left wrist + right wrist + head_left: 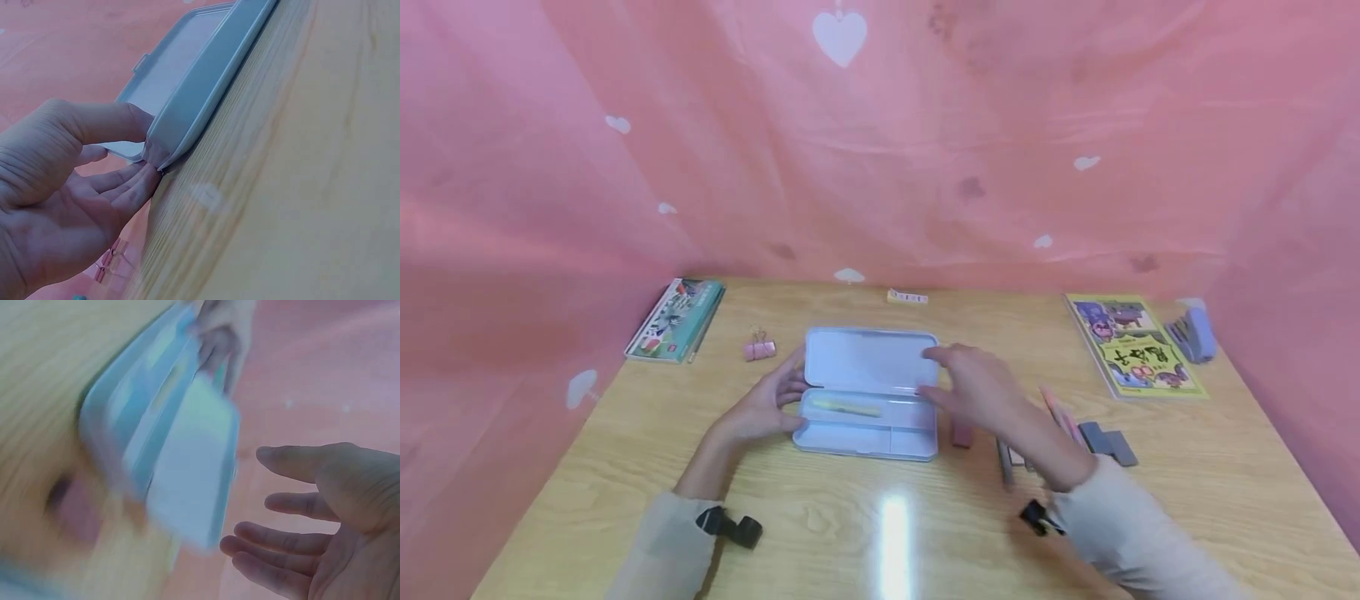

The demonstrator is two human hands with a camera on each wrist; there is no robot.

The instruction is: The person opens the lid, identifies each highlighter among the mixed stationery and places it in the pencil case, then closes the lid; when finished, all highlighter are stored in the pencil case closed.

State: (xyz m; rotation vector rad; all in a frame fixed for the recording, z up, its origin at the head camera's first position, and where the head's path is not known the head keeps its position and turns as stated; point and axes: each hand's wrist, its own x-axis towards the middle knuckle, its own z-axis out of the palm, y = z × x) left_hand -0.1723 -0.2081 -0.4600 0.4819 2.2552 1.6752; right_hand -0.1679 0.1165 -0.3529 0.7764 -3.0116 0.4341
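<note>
A light blue pencil case [865, 440] lies on the table with its lid [871, 360] folded back, away from the person. A yellow pen-like stick [847, 407] lies in its long upper compartment. The left hand [765, 406] grips the case's left end; in the left wrist view its thumb [115, 122] is at the rim and its fingers [128, 187] are on the outside wall. At the other end, the right hand [973, 385] reaches over the right edge of lid and case. Its fingers [284, 540] are spread and hold nothing in the right wrist view.
Right of the case lie a dark red block [962, 433], pink stick-like items [1063, 417] and grey blocks [1105, 442], partly behind the right forearm. A yellow book [1138, 346] and purple stapler [1195, 335] stand farther right. Books [677, 321] and a pink binder clip [760, 348] lie left.
</note>
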